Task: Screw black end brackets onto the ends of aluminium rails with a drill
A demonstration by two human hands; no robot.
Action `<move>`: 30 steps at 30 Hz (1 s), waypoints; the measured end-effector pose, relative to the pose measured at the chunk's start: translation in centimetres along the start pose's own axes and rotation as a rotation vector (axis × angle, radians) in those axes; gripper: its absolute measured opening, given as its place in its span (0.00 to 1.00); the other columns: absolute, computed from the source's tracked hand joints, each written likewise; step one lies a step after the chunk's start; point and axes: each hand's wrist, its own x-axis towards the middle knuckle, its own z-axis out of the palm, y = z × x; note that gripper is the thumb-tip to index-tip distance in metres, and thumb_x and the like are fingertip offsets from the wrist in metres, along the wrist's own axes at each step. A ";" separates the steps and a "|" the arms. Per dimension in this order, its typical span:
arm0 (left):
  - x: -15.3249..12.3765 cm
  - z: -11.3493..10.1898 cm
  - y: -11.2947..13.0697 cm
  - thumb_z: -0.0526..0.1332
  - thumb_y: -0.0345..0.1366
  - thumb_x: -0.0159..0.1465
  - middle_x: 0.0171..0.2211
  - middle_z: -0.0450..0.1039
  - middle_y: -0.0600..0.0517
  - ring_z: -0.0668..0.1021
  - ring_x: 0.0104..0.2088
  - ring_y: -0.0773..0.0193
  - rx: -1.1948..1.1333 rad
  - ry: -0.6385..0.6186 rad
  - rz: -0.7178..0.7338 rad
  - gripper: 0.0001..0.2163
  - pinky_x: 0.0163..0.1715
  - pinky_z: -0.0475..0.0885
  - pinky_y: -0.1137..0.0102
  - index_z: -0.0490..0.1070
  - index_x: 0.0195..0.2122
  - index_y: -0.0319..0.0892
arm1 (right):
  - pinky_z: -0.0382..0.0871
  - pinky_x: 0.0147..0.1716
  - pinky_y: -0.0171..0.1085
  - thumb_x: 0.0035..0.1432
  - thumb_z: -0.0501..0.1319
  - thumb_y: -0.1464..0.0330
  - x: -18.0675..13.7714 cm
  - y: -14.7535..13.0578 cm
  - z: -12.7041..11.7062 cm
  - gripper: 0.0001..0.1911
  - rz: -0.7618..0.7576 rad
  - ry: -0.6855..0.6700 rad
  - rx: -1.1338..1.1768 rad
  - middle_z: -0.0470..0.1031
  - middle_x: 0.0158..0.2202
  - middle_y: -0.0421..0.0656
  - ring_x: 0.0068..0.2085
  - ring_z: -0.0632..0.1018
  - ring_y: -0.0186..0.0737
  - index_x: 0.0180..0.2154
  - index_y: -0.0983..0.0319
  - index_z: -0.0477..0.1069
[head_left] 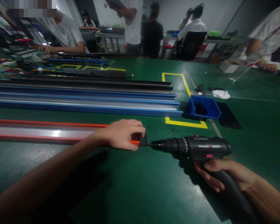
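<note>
A long red-edged metal channel lies across the green table, its right end under my left hand. The fingers of that hand are closed over the end, by a small black end cap seated there. My right hand grips a black cordless drill by its handle, the drill lying level and pointing left. Its thin bit reaches the end cap's lower part; whether a screw sits at the tip is too small to tell. A small dark screw lies on the table nearby.
Blue channels and black channels lie in parallel behind. To their right stand a blue bin with dark pieces, a black phone-like slab and a crumpled white piece. Yellow tape marks the table. Other people work beyond.
</note>
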 end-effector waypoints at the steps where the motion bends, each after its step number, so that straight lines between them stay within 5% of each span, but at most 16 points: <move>1: 0.0 0.0 0.0 0.67 0.45 0.59 0.46 0.72 0.52 0.74 0.46 0.55 0.000 0.000 0.000 0.13 0.38 0.63 0.66 0.72 0.44 0.50 | 0.76 0.22 0.29 0.55 0.69 0.64 0.0 0.0 0.0 0.12 0.002 -0.001 0.001 0.77 0.28 0.44 0.18 0.74 0.29 0.38 0.67 0.82; 30: 0.0 0.0 -0.1 0.67 0.46 0.60 0.48 0.71 0.52 0.74 0.47 0.55 -0.003 -0.016 -0.017 0.14 0.38 0.62 0.66 0.71 0.45 0.51 | 0.77 0.23 0.30 0.55 0.70 0.65 -0.1 0.0 0.1 0.12 0.012 0.008 0.018 0.78 0.28 0.43 0.19 0.75 0.29 0.39 0.67 0.82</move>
